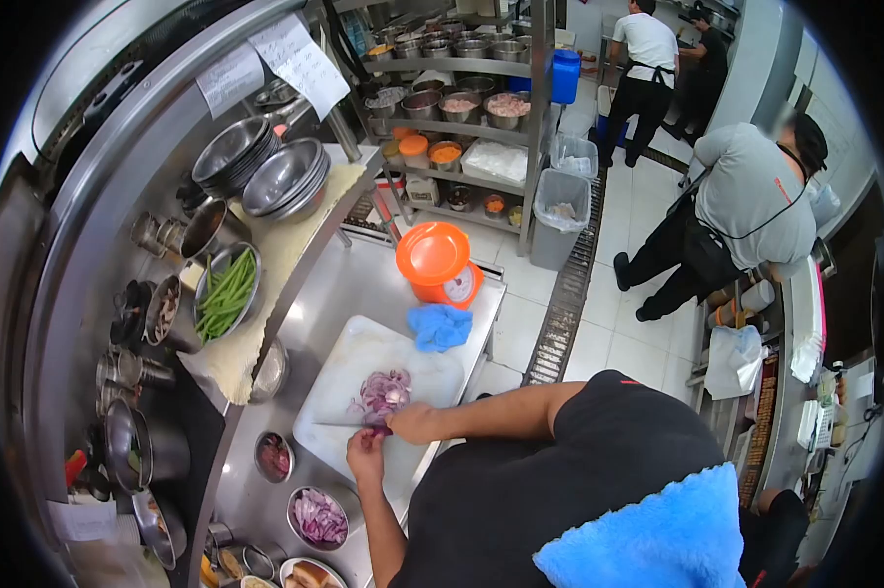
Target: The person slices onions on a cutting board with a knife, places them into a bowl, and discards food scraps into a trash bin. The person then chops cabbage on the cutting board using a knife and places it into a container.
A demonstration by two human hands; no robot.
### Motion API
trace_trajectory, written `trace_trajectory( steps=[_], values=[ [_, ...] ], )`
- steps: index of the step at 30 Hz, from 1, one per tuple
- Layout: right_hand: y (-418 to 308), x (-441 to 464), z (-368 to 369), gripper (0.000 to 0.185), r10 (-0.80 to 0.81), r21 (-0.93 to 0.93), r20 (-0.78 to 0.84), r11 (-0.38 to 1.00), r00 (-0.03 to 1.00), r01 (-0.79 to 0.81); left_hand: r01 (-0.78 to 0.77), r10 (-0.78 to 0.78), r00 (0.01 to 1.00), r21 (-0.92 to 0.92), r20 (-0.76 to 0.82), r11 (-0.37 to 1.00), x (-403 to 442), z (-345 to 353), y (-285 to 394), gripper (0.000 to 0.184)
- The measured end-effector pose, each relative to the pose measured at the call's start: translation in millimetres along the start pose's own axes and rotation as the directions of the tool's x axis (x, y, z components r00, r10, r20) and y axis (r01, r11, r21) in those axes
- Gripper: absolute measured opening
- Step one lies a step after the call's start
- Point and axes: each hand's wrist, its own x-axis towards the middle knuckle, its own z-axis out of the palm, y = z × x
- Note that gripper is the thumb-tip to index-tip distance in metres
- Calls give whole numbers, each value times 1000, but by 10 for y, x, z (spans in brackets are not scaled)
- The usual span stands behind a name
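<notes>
My right hand (417, 423) is closed on a knife, whose thin blade (339, 424) points left across the white cutting board (432, 372). My left hand (365, 451) pinches a dark purple piece of red onion (378, 431) right beside the blade, at the board's near edge. Sliced red onion (383, 390) lies in a loose heap just beyond both hands. To the left of my left forearm stands a steel bowl of cut red onion (318, 517). A smaller bowl (274, 457) with dark reddish pieces sits near the board's corner.
An orange scale (442, 260) and a blue cloth (439, 326) stand past the board. Along the left shelf are stacked steel bowls (287, 178) and a bowl of green beans (228, 292). A grey bin (561, 216) stands beyond; several people work at the right.
</notes>
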Motion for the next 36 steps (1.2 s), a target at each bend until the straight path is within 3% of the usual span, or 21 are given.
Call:
trace_trajectory(
  steps=[11,16,22,24,28,31,34,36],
  values=[
    [-35,-84,-7,28,50,102,50,993,998,-55,69,-64,997,-121,43,990,61,-42,-103,29],
    [-231,-69,-433,29,-5,62,95,998,995,-1,54,-53,998,-24,37,998,79,-56,-57,23],
    [-72,-19,54,33,141,209,31,967,990,-144,91,-90,995,-15,50,996,67,-54,24,22],
    [-40,-6,38,33,78,154,43,984,996,-84,122,-123,992,38,38,992,35,-62,114,21],
    [-109,41,-147,35,-18,7,60,1000,998,18,94,-93,996,-72,20,993,26,-75,129,22],
    [-196,-20,-170,36,10,20,80,1000,997,-12,96,-90,995,-149,45,984,0,-65,23,23],
    [-95,41,193,35,154,172,-22,974,988,-148,95,-91,995,-197,28,976,10,-33,-139,23],
    [-62,84,142,32,117,159,-8,981,993,-114,74,-72,997,-191,15,979,32,-30,-154,21]
  ],
)
